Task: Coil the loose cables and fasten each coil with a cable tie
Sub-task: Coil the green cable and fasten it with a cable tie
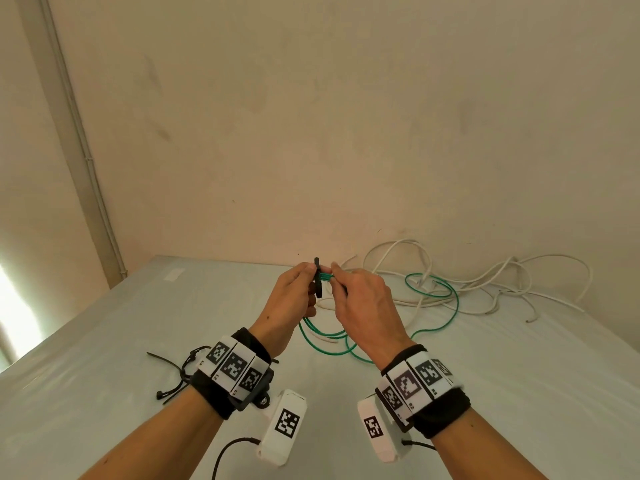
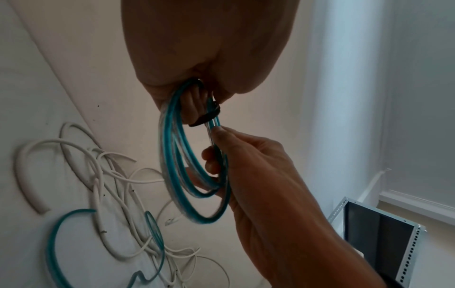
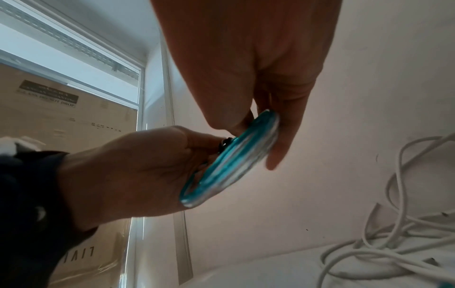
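Both hands are raised above the grey table (image 1: pixel 104 341), holding a small green cable coil (image 2: pixel 172 155) between them. A black cable tie (image 1: pixel 318 278) stands upright across the coil's top strands. My left hand (image 1: pixel 308 277) pinches the tie against the coil, and the left wrist view shows the tie (image 2: pixel 206 117) looped round the strands under its fingers. My right hand (image 1: pixel 335 273) pinches the coil's strands just right of the tie. In the right wrist view the coil (image 3: pixel 229 161) lies edge-on between my right hand (image 3: pixel 261 136) and my left hand (image 3: pixel 206 144). A green tail (image 1: pixel 325 348) hangs down to the table.
More loose green cable (image 1: pixel 446 306) and a tangle of white cables (image 1: pixel 491 282) lie at the table's back right by the wall. Several spare black cable ties (image 1: pixel 173 372) sit on the table beside my left wrist. A metal rack (image 2: pixel 384 233) stands beyond the table edge.
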`<state>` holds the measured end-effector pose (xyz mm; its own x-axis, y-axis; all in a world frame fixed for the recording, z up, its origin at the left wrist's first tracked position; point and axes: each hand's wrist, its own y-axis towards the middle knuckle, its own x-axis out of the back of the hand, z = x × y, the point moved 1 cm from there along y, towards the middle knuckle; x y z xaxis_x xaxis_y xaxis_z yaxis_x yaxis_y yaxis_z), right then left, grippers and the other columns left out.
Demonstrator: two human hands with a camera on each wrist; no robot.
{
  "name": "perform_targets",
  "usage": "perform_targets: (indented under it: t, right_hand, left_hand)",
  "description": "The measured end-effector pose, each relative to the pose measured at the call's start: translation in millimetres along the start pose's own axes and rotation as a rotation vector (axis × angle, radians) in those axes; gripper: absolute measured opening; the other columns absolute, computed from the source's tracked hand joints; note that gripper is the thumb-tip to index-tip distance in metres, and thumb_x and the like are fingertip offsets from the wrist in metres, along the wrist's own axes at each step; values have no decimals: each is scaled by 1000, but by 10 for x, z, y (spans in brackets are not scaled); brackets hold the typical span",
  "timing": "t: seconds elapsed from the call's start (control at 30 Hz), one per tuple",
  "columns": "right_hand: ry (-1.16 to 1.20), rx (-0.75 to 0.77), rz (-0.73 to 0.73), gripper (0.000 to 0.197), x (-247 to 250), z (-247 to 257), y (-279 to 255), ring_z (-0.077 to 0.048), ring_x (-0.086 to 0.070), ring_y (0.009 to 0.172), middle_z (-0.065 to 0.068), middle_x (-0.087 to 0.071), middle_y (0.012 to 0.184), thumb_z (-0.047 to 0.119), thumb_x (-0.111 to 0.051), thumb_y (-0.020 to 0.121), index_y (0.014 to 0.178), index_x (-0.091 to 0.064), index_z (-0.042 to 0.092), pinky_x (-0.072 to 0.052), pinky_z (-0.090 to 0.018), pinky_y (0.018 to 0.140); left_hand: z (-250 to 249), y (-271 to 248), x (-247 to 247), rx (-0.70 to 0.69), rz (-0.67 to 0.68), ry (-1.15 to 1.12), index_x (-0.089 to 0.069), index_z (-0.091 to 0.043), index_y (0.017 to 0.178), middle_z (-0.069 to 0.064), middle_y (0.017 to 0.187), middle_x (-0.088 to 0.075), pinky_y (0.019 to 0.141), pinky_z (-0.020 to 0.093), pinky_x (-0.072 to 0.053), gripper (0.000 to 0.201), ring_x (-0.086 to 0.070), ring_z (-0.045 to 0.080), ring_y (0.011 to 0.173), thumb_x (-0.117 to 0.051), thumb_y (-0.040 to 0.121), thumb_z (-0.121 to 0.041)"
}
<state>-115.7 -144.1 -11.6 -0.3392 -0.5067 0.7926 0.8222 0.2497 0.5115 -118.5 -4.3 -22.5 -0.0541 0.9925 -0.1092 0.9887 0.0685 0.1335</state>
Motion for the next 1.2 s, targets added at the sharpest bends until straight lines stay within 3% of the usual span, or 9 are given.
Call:
perform_targets:
  t: [0.2,0.37,0.43,0.5,0.53,0.63,0.73,1.0,1.2]
  right_hand:
    - [255,-20,-19,43,-33,-20,-20,-18,-52,91,1,-49,93,30,-41,112,153,-51,22,-38,-27,78]
    - [451,-176,82,46,-31,-15,-65,-11,-52,128,7,-59,133,31,-31,113,156,-45,25,-39,-32,111]
    - [744,-313,111,43,-32,-51,-25,-4,-60,107,12,-64,121,25,-33,111,148,-55,27,-46,-28,98]
    - [998,-394,133,36,-31,-90,0,-2,-48,66,10,-52,84,20,-37,110,133,-65,27,-44,-23,68]
    - [1110,-406,138,32,-27,-99,7,-5,-40,59,7,-46,78,18,-40,111,128,-67,22,-42,-24,61]
    - [1276,-407,135,19,14,-78,-5,-8,-33,55,4,-41,71,18,-50,110,120,-64,10,-45,-25,54]
    - [1291,-406,122,11,27,-51,-28,-7,-29,51,7,-40,64,21,-55,108,111,-55,10,-32,-21,44]
    - [1124,-328,41,28,-10,-70,-78,-12,-24,49,7,-40,55,28,-60,106,91,-50,6,-20,-27,46]
    - [924,-336,32,37,-68,-49,-72,-1,-49,51,11,-65,80,58,-66,94,98,-58,22,-36,-22,53]
  left_hand:
    - [-21,-40,-35,5,69,-78,-68,-4,119,-8,64,-32,52,21,-32,35,-28,10,58,-43,111,-26]
    - [1,-47,-47,5,84,-97,-71,-6,118,-3,68,-26,52,23,-30,37,-25,11,59,-43,111,-29]
    - [0,-55,-47,-14,59,-45,-70,-4,118,-8,63,-30,51,21,-32,39,-28,9,56,-43,111,-32]
    - [-3,-60,-40,-37,18,22,-67,0,115,-11,59,-36,49,21,-35,42,-32,7,52,-42,111,-34]
    - [-5,-58,-37,-52,3,55,-66,0,113,-10,58,-38,49,21,-36,42,-34,7,51,-42,111,-35]
    - [-14,-58,-46,-85,-17,104,-65,-2,105,-6,60,-39,48,22,-36,42,-36,8,51,-42,111,-36]
    - [-22,-67,-62,-92,-17,92,-64,1,101,-7,59,-39,48,22,-35,43,-35,8,51,-43,111,-35]
    - [11,-109,-57,-107,59,75,-72,-1,104,-7,59,-38,48,21,-32,42,-32,9,52,-48,109,-35]
    - [8,-83,-68,-91,101,-12,-76,-7,113,-13,60,-47,48,19,-30,33,-34,6,54,-50,109,-27]
